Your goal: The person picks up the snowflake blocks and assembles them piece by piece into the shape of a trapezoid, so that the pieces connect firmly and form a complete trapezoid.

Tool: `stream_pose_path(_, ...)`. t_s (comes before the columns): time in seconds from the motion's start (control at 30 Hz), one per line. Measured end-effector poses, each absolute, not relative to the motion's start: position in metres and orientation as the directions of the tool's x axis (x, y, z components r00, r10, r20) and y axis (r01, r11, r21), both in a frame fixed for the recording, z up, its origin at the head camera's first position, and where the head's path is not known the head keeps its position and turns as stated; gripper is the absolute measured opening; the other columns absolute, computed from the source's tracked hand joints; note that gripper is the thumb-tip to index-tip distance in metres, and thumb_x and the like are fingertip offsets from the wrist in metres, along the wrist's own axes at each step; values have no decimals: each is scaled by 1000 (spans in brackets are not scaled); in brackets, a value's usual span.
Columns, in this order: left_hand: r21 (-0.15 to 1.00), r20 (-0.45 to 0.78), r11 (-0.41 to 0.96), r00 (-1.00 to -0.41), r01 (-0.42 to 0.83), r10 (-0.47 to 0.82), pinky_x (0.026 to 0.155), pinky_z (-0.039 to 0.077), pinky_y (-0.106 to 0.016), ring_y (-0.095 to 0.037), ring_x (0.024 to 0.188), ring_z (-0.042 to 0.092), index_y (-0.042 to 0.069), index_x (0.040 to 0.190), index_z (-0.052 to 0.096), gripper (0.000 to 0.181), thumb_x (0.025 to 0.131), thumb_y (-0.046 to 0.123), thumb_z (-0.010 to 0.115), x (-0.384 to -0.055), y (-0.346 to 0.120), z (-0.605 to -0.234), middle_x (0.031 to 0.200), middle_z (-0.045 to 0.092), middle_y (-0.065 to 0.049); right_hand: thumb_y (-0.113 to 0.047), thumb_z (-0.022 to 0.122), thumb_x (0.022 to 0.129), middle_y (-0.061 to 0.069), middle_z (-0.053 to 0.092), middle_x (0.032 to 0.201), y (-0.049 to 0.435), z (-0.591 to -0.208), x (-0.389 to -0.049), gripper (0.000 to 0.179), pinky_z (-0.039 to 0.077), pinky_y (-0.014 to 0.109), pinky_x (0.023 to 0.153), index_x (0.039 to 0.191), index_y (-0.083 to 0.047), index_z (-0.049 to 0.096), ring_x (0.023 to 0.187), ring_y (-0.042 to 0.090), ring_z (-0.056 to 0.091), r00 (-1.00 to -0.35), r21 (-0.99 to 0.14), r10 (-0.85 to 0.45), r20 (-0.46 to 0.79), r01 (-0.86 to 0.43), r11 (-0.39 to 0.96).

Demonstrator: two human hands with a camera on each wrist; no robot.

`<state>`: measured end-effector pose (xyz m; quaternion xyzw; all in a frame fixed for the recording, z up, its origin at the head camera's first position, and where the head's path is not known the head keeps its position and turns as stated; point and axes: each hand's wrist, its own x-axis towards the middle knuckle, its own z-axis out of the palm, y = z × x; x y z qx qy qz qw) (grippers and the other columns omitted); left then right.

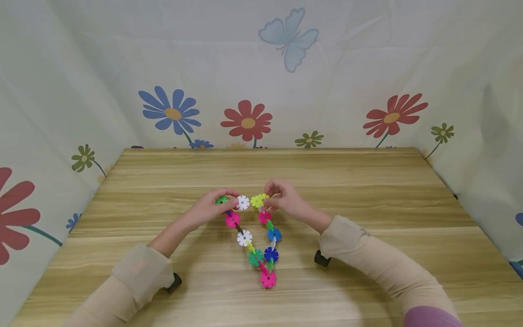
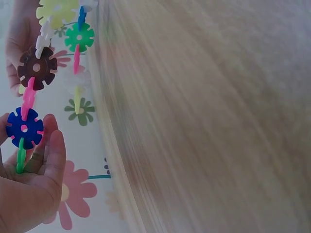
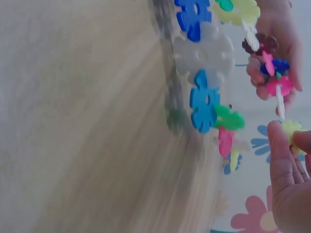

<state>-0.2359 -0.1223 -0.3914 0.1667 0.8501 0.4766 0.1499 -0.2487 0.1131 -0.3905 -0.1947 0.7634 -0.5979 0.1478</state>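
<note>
A chain of slotted plastic snowflake discs in many colours hangs in a V between both hands, its lowest pink disc (image 1: 268, 279) toward the person. My left hand (image 1: 206, 209) pinches the chain's left end, near a green disc (image 1: 222, 200); a white disc (image 1: 243, 202) sticks out at its fingertips. Facing it, my right hand (image 1: 288, 200) pinches the other end at a yellow disc (image 1: 258, 200). A narrow gap separates white disc and yellow disc. In the left wrist view a dark blue disc (image 2: 24, 128) lies against the left fingers, with a brown disc (image 2: 37, 68) above.
Beneath the hands spreads a wood-grain table (image 1: 163, 172). Behind it hangs a pale curtain (image 1: 229, 59) printed with flowers and a butterfly. A small black piece (image 1: 173, 283) shows under the left cuff, and another black piece (image 1: 322, 259) under the right.
</note>
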Motion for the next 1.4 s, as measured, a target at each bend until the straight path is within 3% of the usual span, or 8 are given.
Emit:
stream_pose_path(0.27,875,-87,460,-887,150,453,79,50,-36,-21,94,57,10,119,53,40,88,35,51,-235,-121,-391,104,61,-11,8,55,80,11,54,82,105,-393,-243,16,53,37,61,93,7,47,75,32,64,-893,-974,-450,10,-110,197)
stream_pose_path(0.9,876,-98,456,-869,156,485,80,49,-35,-19,94,54,12,120,52,40,88,37,50,-233,-119,-391,109,58,-9,13,54,76,18,56,79,96,-404,-237,12,52,43,63,85,9,48,76,44,60,-909,-962,-397,126,-209,175)
stream_pose_path(1.23,917,-81,374,-853,138,515,79,50,-35,-19,93,55,7,120,51,42,89,35,49,-227,-116,-389,110,57,-12,12,59,76,23,57,75,96,-402,-225,9,45,16,52,80,9,52,66,36,58,-887,-899,-375,270,-372,232)
stream_pose_path(1.4,928,-74,349,-853,131,516,79,50,-37,-19,91,57,7,120,51,41,90,34,48,-222,-113,-387,105,58,-13,15,57,76,26,59,76,97,-398,-220,7,50,25,53,79,11,52,69,37,61,-894,-918,-365,260,-346,194)
